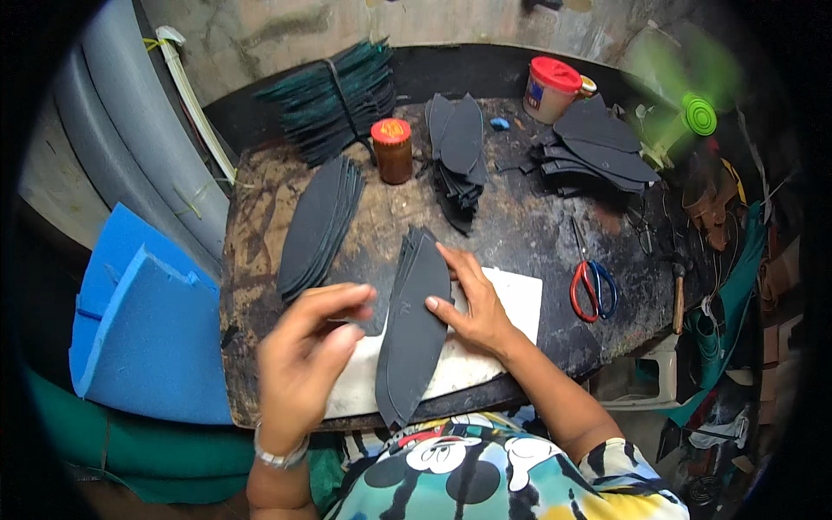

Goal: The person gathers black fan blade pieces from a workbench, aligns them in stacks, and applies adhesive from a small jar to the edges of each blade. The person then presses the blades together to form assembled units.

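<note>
While the right hand (472, 303) presses flat on matte leaf-shaped soles (414, 334), the left hand (308, 351) pinches one.

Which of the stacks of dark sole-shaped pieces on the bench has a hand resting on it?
The stack on the white board nearest the person: the right hand presses on it. The other stacks lie farther back, untouched.

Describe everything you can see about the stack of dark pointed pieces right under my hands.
The stack of dark grey, leaf-shaped flat pieces looks like thin rubber or foam sheet, matte, with both ends tapering to points. The pieces are slightly fanned, their edges showing along the left side. It lies lengthwise, running away from the person, on a white rectangular cutting board on the worn wooden table. The right hand rests its fingers on the right edge; the left hand pinches a piece at the left side.
</note>
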The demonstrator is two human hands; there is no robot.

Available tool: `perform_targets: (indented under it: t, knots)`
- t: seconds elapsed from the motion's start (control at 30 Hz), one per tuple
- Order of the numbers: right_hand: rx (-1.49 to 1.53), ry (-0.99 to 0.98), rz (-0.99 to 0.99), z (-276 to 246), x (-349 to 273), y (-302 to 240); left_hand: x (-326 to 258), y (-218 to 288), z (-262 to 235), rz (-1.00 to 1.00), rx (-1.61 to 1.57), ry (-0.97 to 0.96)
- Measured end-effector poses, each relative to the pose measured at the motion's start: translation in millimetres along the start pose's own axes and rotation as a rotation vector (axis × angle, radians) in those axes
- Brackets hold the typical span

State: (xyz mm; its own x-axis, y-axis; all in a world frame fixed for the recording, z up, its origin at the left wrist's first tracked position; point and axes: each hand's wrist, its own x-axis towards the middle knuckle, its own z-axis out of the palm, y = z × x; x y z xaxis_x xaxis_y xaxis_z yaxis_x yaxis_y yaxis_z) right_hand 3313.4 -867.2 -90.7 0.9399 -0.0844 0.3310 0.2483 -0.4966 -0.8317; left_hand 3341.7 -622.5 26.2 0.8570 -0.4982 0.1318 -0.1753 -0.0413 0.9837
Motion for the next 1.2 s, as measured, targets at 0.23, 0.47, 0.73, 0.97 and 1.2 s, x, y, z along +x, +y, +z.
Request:
perform_targets:
  t: [0.23,0.47,0.73,0.97,1.2]
  knots:
    - [0.072,-0.115,0.19,7,9,-14,27,-96,18,-0.406,0.2,-0.215]
    - [0.167,-0.012,0.194,30,10,-16,14,-104,37,-0.333,0.015,-0.028]
    - [0.515,0.205,0.258,50,7,-16,11,-97,51,-0.313,-0.481,0.196]
    - [0.699,0.217,0.31,56,19,-29,23,-95,27,-0.45,-0.801,0.013]
    - [0.689,0.321,0.079,59,48,-48,28,-98,14,-0.434,-0.957,-0.062]
